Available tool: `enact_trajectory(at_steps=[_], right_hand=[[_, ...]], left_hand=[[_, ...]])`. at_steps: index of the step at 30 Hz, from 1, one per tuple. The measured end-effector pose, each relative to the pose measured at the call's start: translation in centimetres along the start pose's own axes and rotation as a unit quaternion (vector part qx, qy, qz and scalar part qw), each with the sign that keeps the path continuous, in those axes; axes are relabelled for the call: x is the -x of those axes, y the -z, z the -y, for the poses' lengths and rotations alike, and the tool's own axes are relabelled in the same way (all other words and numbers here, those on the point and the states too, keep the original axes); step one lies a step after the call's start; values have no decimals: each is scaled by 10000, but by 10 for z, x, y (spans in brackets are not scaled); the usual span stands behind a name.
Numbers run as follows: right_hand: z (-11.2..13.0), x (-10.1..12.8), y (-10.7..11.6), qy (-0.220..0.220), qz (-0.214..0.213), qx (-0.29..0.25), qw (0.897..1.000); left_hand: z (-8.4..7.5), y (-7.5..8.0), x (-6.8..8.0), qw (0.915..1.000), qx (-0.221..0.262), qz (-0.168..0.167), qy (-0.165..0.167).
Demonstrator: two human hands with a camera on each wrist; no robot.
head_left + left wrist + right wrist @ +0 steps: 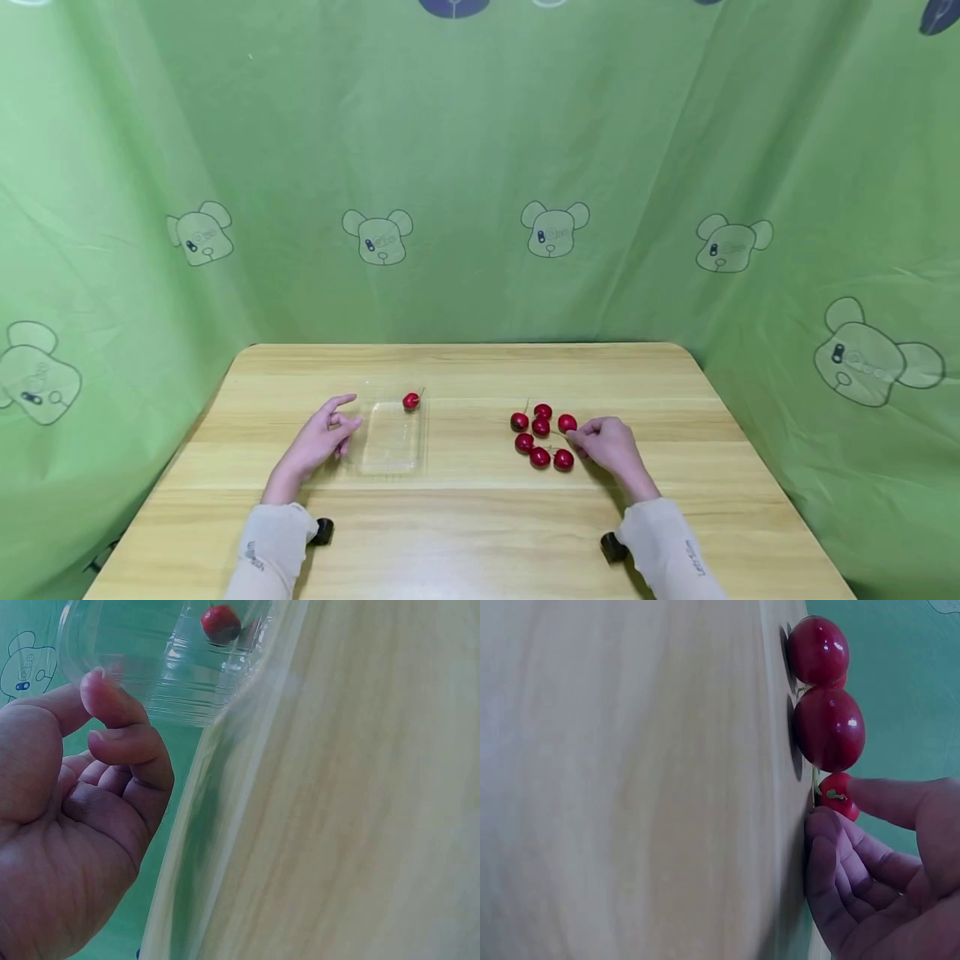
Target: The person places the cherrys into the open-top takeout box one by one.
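Cherries on the worktop, one already in the tray

The right hand [611,446] rests on the worktop [480,517] toward its right edge, its grip pinching one cherry [838,796] between thumb and forefinger at the edge of the cluster of cherries [542,435]. The other cherries lie close together just left of the hand. The left hand [322,440] sits left of centre, fingers loosely curled and holding nothing, its fingertips [112,701] just beside the clear plastic tray [390,437]. A single cherry [410,401] lies in the tray's far right corner
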State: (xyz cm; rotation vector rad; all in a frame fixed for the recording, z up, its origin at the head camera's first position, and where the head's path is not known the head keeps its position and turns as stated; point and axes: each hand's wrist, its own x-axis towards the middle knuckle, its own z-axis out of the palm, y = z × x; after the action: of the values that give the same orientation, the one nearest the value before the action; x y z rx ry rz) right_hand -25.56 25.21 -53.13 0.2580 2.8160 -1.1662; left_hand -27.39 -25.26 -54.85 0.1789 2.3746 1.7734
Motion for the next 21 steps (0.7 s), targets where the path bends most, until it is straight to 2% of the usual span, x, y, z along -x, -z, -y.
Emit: enact_trajectory(at_steps=[21], right_hand=[[1,-2,-2,91,-46,-103,9999]], left_hand=[[0,0,-1,10000,17,38,7]])
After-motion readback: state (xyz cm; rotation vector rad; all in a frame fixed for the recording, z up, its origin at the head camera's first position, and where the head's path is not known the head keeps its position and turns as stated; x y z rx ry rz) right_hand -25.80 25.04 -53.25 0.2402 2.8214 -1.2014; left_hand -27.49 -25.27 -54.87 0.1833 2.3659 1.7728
